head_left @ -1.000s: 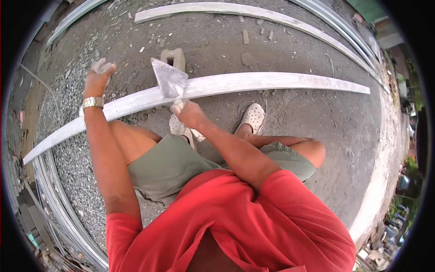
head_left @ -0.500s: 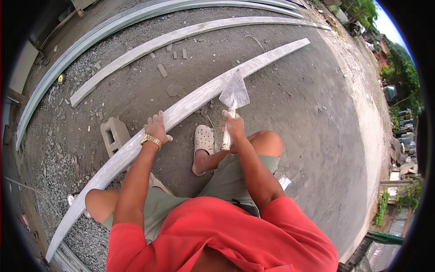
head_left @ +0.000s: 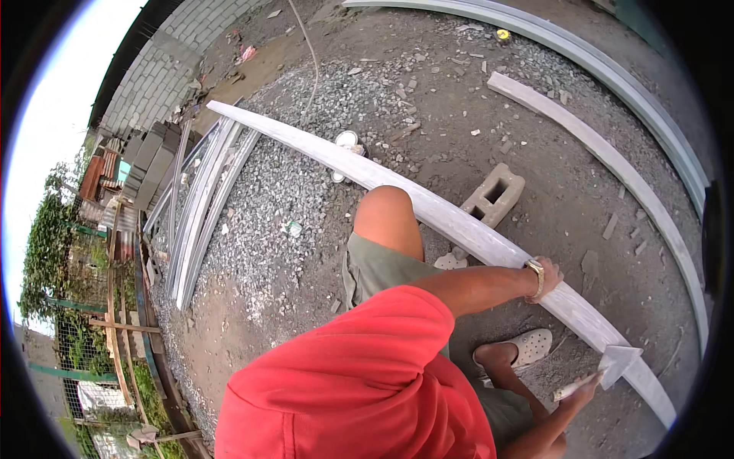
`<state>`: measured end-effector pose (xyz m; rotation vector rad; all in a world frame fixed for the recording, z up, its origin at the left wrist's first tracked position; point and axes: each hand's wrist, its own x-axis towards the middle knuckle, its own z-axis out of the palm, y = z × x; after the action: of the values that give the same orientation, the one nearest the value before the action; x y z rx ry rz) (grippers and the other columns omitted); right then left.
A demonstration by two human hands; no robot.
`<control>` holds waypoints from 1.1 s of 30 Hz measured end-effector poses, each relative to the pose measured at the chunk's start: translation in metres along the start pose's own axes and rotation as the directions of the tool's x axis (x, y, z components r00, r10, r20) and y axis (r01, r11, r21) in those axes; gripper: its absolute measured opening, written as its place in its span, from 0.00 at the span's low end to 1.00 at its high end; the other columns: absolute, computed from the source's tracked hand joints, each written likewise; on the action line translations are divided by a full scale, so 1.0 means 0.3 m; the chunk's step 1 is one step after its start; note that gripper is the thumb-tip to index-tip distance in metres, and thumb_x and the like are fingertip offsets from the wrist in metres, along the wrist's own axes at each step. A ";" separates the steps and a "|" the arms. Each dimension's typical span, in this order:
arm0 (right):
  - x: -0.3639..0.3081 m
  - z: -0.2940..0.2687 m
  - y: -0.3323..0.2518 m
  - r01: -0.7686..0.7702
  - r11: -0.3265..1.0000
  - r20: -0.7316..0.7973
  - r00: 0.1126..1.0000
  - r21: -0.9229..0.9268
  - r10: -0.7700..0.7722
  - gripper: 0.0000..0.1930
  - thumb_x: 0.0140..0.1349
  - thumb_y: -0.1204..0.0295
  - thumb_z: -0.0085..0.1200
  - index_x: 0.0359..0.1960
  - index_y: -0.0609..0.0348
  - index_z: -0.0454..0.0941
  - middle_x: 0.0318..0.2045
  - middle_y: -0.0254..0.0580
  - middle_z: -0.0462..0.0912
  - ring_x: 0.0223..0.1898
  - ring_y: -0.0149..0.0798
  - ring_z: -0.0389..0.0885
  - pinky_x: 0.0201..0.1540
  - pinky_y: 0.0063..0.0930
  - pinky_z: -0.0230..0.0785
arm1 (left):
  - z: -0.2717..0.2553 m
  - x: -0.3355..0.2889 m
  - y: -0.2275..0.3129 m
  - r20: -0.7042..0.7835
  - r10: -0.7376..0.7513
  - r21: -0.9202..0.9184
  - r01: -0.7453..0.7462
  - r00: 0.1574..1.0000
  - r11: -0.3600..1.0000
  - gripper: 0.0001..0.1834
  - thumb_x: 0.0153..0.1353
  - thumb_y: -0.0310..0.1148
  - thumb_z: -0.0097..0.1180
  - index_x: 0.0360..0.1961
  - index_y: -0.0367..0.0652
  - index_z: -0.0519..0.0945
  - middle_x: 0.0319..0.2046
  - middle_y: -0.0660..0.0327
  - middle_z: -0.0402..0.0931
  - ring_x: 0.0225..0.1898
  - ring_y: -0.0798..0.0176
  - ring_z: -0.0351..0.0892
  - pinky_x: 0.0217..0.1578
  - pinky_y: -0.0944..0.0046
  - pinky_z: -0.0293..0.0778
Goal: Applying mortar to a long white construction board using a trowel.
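This is an outdoor building yard, shown by loose gravel [head_left: 267, 210], a hollow concrete block [head_left: 495, 196], long metal profiles [head_left: 648, 107], an unplastered block wall [head_left: 164, 65] and open sky [head_left: 65, 92].

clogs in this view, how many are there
2: the right clog shows just below the left hand, and the left clog shows near the white beam, partly hidden.

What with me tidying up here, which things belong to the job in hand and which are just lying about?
In use:
trowel, held in the right hand
pale beam, left hand on it

Apparently just lying about:
hollow block, beside that beam
second beam, farther out
gravel
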<state>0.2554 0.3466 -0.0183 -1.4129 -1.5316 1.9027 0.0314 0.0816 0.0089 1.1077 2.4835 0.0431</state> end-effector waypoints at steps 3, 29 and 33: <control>-0.006 0.084 0.012 0.005 0.998 0.069 0.998 -0.061 -0.001 0.38 0.63 0.47 0.48 0.65 0.65 0.56 0.59 0.49 0.64 0.58 0.42 0.64 0.57 0.36 0.58 | -0.023 -0.150 -0.094 0.013 -0.061 -0.030 0.061 0.998 0.998 0.42 0.27 0.36 0.72 0.50 0.40 0.72 0.47 0.50 0.73 0.49 0.48 0.74 0.48 0.50 0.72; -0.344 0.627 0.051 0.273 0.891 0.383 0.915 -0.364 -0.124 0.18 0.61 0.59 0.53 0.36 0.66 0.74 0.14 0.39 0.75 0.15 0.32 0.74 0.21 0.28 0.65 | -0.011 -0.680 -0.596 -0.039 -0.246 0.137 0.249 0.969 0.959 0.38 0.34 0.28 0.61 0.54 0.47 0.68 0.45 0.52 0.67 0.48 0.46 0.68 0.46 0.52 0.70; -0.320 0.674 0.065 0.341 0.864 0.357 0.911 -0.369 -0.207 0.20 0.60 0.59 0.54 0.38 0.69 0.73 0.16 0.44 0.77 0.16 0.35 0.76 0.23 0.29 0.67 | 0.004 -0.631 -0.606 -0.090 -0.242 0.143 0.253 0.966 0.957 0.40 0.32 0.29 0.63 0.55 0.46 0.68 0.44 0.51 0.66 0.47 0.47 0.68 0.46 0.52 0.70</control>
<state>0.1382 0.1555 -0.0013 -0.9878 -2.2762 1.7326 0.0164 -0.1783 0.0409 0.8560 2.7095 -0.1882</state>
